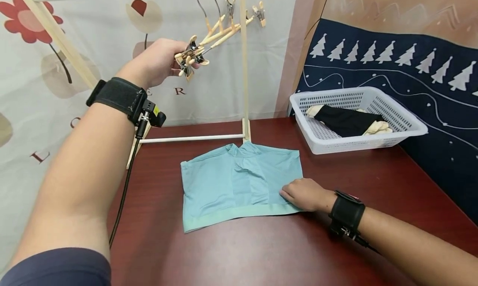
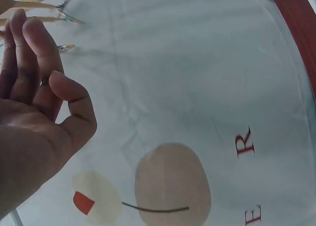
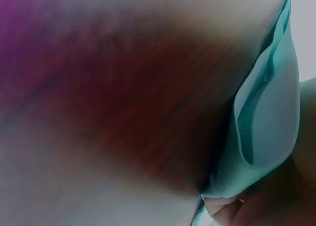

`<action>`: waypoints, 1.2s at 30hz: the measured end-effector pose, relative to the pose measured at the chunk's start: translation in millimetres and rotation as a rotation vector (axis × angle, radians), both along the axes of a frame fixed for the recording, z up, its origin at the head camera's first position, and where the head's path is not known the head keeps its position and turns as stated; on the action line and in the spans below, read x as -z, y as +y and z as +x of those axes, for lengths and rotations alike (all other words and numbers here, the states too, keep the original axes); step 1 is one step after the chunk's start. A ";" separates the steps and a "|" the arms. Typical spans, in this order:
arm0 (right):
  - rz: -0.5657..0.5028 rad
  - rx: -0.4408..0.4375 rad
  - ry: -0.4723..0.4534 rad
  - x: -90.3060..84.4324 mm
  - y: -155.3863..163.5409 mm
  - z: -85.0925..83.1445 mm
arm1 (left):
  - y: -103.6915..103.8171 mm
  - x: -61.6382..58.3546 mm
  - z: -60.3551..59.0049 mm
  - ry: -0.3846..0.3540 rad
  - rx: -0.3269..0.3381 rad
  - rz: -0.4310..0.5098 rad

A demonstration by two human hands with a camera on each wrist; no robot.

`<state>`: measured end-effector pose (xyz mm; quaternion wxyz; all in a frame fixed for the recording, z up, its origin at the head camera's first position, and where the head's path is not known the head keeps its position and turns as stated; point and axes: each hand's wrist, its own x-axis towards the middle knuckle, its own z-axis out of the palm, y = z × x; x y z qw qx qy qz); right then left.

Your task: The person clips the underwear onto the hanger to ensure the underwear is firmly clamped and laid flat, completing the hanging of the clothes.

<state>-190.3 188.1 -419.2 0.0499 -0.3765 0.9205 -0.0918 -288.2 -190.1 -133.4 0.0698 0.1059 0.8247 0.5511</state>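
Light blue boxer briefs (image 1: 220, 182) lie spread on the table, waistband toward me and legs toward the rack. At their right edge my right hand (image 1: 308, 194) grips the cloth with curled fingers. The right wrist view shows the waistband (image 3: 269, 117) gaping a little above those fingers. My left hand (image 1: 158, 62) is raised to the wooden clip hangers (image 1: 225, 35) on the rack, touching the nearest end where metal-and-wood clips (image 1: 190, 55) bunch together. In the left wrist view its fingers (image 2: 49, 48) reach out fairly straight, the thumb bent apart from them.
A white rack (image 1: 244, 70) with a top rail stands at the back of the dark red table (image 1: 261, 253). To the right, a white plastic basket (image 1: 358, 145) contains black and cream clothing (image 1: 347, 120). Printed cloths hang behind. A cable (image 1: 125, 190) trails from my left wrist.
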 end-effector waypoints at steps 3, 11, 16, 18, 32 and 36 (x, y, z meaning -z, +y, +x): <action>-0.005 0.004 0.000 -2.0 -1.2 0.3 | 4.0 -1.9 0.3 -0.042 0.022 0.038; -0.010 0.025 -0.014 -3.0 -1.7 -0.6 | 20.2 -6.7 -2.7 -0.165 0.058 0.164; -0.004 0.032 -0.036 -1.2 -2.0 -1.3 | 23.2 -8.1 -3.1 -0.182 0.040 0.182; -0.003 0.025 -0.032 -0.5 -2.2 -1.9 | 21.1 -9.1 -2.5 -0.168 0.041 0.166; -0.010 0.010 -0.027 -1.7 -4.4 -5.7 | 5.2 -12.8 1.4 -0.085 0.123 0.535; -0.010 0.020 -0.034 -0.5 -4.4 -5.3 | 5.5 -9.0 1.5 -0.104 0.154 0.542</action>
